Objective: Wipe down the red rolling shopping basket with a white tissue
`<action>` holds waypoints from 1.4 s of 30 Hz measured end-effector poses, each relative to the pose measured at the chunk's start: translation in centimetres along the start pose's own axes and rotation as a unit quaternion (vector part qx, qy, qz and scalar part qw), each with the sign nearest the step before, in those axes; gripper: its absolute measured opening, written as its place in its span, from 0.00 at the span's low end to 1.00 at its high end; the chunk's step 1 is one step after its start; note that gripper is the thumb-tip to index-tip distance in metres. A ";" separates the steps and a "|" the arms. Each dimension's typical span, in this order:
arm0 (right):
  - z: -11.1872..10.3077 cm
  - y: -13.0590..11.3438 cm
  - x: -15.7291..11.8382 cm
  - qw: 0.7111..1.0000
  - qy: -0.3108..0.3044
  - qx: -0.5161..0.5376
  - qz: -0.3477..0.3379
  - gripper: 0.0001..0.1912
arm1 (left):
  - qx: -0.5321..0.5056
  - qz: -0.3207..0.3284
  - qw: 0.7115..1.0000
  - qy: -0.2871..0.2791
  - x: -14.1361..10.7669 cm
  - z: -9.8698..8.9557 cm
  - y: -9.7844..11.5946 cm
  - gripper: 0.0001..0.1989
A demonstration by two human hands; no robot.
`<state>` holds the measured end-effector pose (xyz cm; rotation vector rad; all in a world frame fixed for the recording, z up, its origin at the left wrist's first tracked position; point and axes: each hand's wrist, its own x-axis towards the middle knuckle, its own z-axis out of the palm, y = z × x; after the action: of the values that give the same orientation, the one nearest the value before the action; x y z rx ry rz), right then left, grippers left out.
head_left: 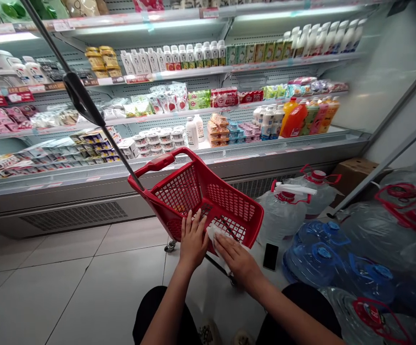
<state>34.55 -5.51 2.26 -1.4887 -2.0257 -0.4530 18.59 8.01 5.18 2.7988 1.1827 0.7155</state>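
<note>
A red plastic wheeled shopping basket (202,181) stands in front of me, tilted in view, with lattice walls and a slotted floor. My left hand (193,242) rests on its near rim, fingers stretched out and slightly apart, holding nothing. Beside it, my right hand (234,256) presses a crumpled white cloth (213,231) against the same rim; the palm covers part of the cloth. From the basket's left side a long pull rod with a black grip (84,101) slants up out of view. A caster (170,247) shows under the basket.
A refrigerated display case (179,177) with drinks and yogurt cups spans the back. Large water jugs (283,215) and blue-tinted jugs (312,256) crowd the right. A phone (271,256) lies on the tiled floor near my right knee. A cardboard box (355,175) sits behind.
</note>
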 end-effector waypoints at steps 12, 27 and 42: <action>-3.5 8.7 -7.3 0.994 -0.083 0.058 -0.048 0.38 | -0.021 -0.051 0.998 0.032 1.5 1.2 1.7 0.31; -1.7 9.1 -6.5 0.996 -0.057 0.004 0.065 0.49 | -0.022 -0.083 0.996 0.030 0.7 0.8 1.8 0.28; -4.3 8.9 -7.2 0.982 -0.124 0.094 0.106 0.50 | -0.025 -0.140 0.990 -0.007 -0.1 0.2 2.8 0.28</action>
<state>45.54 -10.50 0.49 -1.6846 -1.9998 0.0128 20.49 6.04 5.50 2.5191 1.4920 0.6878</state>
